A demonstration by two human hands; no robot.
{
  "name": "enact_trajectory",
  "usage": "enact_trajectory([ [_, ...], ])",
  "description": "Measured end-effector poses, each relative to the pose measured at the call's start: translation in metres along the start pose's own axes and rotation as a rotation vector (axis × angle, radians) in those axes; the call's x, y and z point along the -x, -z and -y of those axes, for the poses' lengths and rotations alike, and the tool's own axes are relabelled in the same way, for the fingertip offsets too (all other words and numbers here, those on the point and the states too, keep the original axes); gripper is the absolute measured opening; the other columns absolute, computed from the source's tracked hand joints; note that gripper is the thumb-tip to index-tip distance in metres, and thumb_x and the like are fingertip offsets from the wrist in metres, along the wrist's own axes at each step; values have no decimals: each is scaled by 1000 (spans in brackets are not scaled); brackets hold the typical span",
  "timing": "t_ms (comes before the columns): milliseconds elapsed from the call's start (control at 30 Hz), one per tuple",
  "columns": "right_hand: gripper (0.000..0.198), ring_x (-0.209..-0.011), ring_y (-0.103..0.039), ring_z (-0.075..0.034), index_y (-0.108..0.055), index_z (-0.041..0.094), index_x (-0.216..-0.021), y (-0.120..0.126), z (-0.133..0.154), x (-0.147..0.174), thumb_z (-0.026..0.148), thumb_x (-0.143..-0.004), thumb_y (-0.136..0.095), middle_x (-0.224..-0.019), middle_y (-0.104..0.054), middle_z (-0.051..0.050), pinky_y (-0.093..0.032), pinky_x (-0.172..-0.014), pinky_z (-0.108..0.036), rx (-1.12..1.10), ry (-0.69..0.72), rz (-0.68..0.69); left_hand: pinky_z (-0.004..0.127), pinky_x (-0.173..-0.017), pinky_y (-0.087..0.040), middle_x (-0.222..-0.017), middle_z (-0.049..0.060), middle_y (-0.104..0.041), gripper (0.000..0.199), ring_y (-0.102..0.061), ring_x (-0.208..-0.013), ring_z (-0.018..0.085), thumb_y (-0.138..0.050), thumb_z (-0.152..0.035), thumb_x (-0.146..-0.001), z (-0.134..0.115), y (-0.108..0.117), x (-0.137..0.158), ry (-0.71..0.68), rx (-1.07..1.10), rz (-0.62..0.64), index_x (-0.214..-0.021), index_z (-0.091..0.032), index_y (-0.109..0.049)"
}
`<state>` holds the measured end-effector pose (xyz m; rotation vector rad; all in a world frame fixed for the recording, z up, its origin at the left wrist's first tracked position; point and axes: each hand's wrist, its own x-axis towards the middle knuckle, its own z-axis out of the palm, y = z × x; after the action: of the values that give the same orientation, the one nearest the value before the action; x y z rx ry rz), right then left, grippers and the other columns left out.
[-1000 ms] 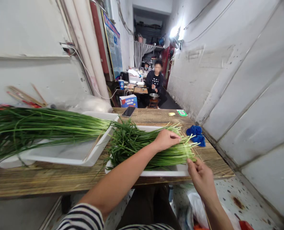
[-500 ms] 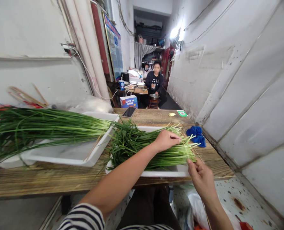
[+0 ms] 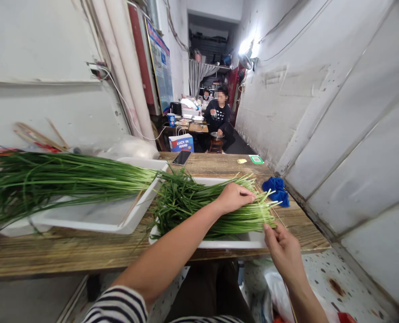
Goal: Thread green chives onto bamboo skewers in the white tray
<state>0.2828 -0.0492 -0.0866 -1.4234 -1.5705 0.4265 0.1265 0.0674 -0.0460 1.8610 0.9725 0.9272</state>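
Garlic chives lie heaped in a white tray in front of me, their pale stem ends pointing right. Across the heap reaches my left hand, its thumb and fingers closed on some stems near the cut ends. My right hand is pinched at the lower right corner of the bundle, touching the stem ends. From under its wrist runs a thin bamboo skewer; its grip and tip are hidden by the hand and stems.
Left stands a second white tray with more chives, and sticks behind it. A phone, a blue cloth and a green code card lie on the wooden table. A person sits beyond.
Both my hands hold almost the same position on the chives. In the background the seated person has raised one hand and turned the head.
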Motion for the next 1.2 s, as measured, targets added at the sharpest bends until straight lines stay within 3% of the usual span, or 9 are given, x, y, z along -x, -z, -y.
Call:
enact_trajectory([
  [533, 32, -43, -37, -12, -44, 21, -67, -1, -3, 1, 43, -90, -44, -50, -40, 6, -27, -43, -23, 38, -16, 2, 23, -72, -50, -84, 7, -74, 25, -67, -75, 16, -66, -28, -70, 0, -1, 0, 8, 5, -14, -87, -12, -75],
  [733, 31, -42, -38, -12, -47, 21, -69, -5, -3, 1, 43, -90, -44, -49, -41, 6, -27, -42, -23, 13, -33, -28, 21, -71, -46, -86, 4, -74, 26, -64, -77, 15, -63, -28, -73, -4, 5, 6, -41, -69, 82, -90, -14, -76],
  [900, 29, -43, -39, -12, -48, 20, -70, -4, -2, 3, 42, -89, -45, -49, -41, 6, -27, -42, -23, 22, -26, -42, 19, -58, -39, -68, -2, -68, 34, -55, -63, 12, -54, -39, -79, -11, 11, 11, -88, -159, 219, -77, -13, -76],
  [1100, 32, -44, -35, -11, -44, 21, -67, -3, -6, 6, 44, -89, -46, -49, -36, 7, -26, -44, -23, 27, -4, -46, 21, -67, -40, -77, 2, -71, 29, -58, -69, 13, -49, -28, -82, 0, 13, -2, -45, -368, -116, -77, -14, -75],
  [1200, 31, -45, -35, -11, -47, 20, -71, -4, -8, 7, 44, -89, -46, -50, -37, 7, -27, -44, -23, 4, -9, -42, 22, -73, -41, -84, 2, -72, 19, -61, -79, 16, -57, -24, -78, 14, 12, -10, -62, -485, -79, -80, -19, -75],
])
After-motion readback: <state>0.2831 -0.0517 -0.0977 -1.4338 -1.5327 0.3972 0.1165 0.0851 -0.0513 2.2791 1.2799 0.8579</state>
